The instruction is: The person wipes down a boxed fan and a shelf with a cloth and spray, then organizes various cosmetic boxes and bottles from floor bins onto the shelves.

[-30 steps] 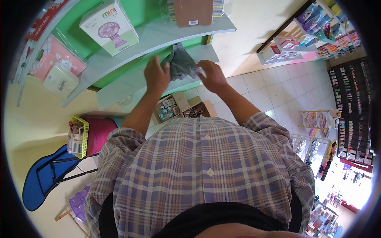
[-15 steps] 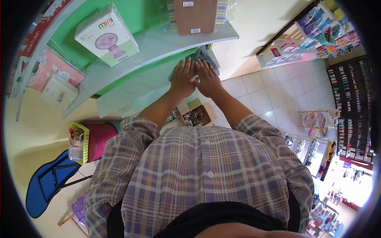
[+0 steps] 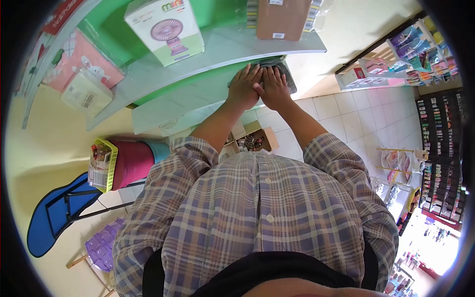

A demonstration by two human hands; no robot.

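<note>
Closer together than a second ago, the left hand (image 3: 244, 89) and right hand (image 3: 275, 90) touch, palms down and fingers slightly spread, over the grey cloth (image 3: 271, 63) on the lower shelf (image 3: 170, 110).

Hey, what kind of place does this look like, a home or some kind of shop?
Probably a small shop: a tall black rack bears rows of small packaged goods, and a white boxed mini fan stands on a pale grey shelf.
</note>
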